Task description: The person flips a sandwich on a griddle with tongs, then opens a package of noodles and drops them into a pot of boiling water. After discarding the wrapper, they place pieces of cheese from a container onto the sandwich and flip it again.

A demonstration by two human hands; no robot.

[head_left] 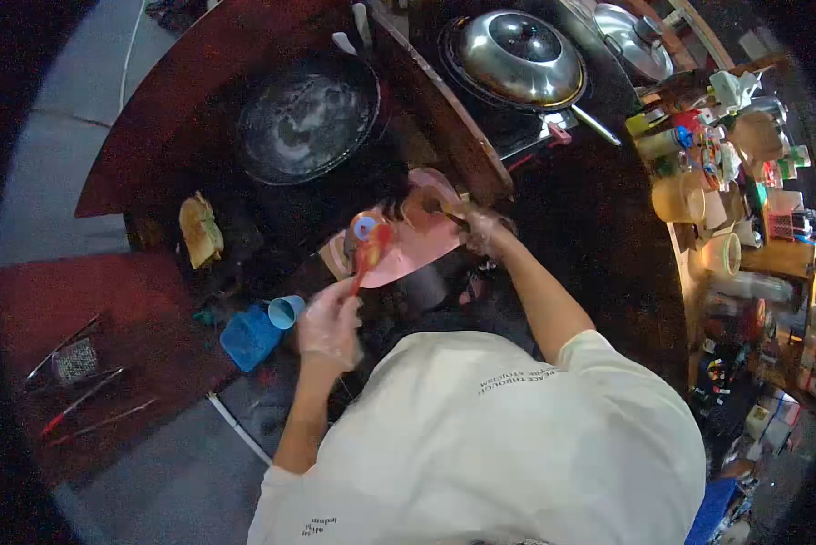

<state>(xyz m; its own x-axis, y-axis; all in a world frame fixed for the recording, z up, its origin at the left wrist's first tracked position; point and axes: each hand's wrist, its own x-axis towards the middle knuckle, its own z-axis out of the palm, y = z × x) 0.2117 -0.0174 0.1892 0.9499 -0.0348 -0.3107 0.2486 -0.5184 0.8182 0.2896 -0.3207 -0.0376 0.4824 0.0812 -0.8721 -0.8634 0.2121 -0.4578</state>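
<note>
The pink board (pixel 423 251) looks smooth, the domed lid (pixel 519 69) glossy metal.

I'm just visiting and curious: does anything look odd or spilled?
Nothing looks clearly spilled or damaged. Only the whitish patches across the dark pan look slightly odd; residue or glare, I can't tell.

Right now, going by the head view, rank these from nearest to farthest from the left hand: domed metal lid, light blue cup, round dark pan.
Measured from the left hand as the view shows it:
1. Light blue cup: just to the hand's left.
2. Round dark pan: ahead, higher in the view.
3. Domed metal lid: far ahead, to the right.
</note>
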